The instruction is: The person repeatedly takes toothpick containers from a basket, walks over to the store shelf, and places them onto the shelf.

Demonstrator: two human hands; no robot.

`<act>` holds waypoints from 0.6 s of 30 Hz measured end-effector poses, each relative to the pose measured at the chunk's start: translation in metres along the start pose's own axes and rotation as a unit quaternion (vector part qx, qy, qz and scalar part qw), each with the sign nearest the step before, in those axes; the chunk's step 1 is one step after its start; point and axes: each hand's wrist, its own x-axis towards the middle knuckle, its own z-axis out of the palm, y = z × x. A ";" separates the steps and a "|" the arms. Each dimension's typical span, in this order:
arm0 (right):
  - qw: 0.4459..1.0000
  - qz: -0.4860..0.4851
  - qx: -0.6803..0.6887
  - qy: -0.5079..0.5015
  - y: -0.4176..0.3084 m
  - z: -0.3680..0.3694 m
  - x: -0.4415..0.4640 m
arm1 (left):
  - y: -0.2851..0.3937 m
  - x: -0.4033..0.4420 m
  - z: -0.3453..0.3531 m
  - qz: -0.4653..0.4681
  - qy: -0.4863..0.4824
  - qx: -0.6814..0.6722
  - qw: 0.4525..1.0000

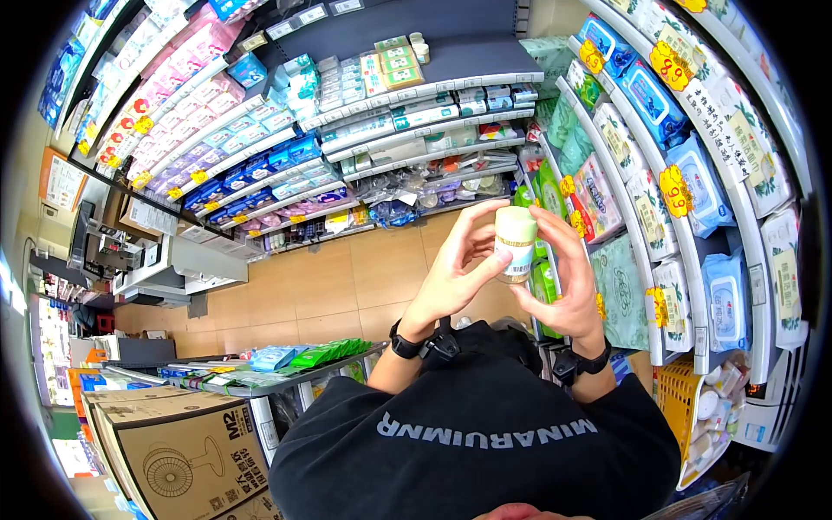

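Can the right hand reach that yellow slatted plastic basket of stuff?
Probably yes. The yellow slatted plastic basket sits on the same side, with nothing seen covering its open top. But the right hand is at the small cylindrical jar with a pale green lid, so it should come away first.

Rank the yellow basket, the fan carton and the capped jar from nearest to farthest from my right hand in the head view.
1. Capped jar: just left of your right hand.
2. Yellow basket: lower right.
3. Fan carton: far lower left.
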 end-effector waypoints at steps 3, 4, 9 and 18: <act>0.999 0.006 0.050 0.008 -0.003 0.003 0.000 | 0.000 -0.002 -0.001 0.036 0.004 0.025 0.999; 0.997 0.010 0.080 0.014 -0.003 0.004 0.000 | 0.001 -0.002 -0.001 0.047 0.002 0.044 0.998; 0.995 0.027 0.098 0.022 -0.007 0.005 0.000 | 0.001 0.000 -0.004 0.042 -0.006 -0.034 0.999; 0.995 0.038 0.085 0.028 -0.012 0.011 -0.001 | 0.005 -0.005 -0.006 0.026 -0.011 -0.053 0.998</act>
